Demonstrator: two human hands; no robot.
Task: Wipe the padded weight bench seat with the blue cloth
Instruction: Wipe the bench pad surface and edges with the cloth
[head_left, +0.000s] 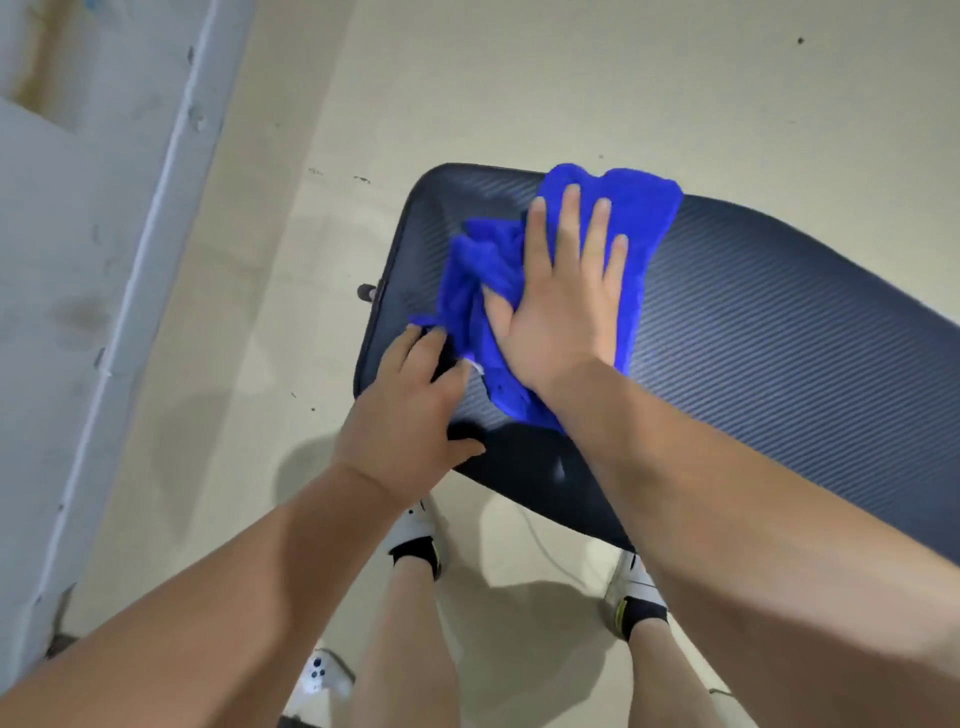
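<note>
The padded bench seat (753, 353) is dark, with a ribbed carbon-weave pattern, and runs from the centre out to the right edge. A crumpled blue cloth (644, 208) lies on its rounded near-left end. My right hand (566, 291) presses flat on the cloth, fingers spread and pointing away from me. My left hand (410, 415) rests on the seat's left edge beside the cloth, its fingertips touching the cloth's lower corner with its small white tag.
Pale beige floor (519, 78) surrounds the bench. A grey-white wall with a raised trim strip (156, 218) runs along the left. My legs and white shoes (415, 525) stand under the bench's near edge. A white object (317, 675) lies on the floor at the bottom.
</note>
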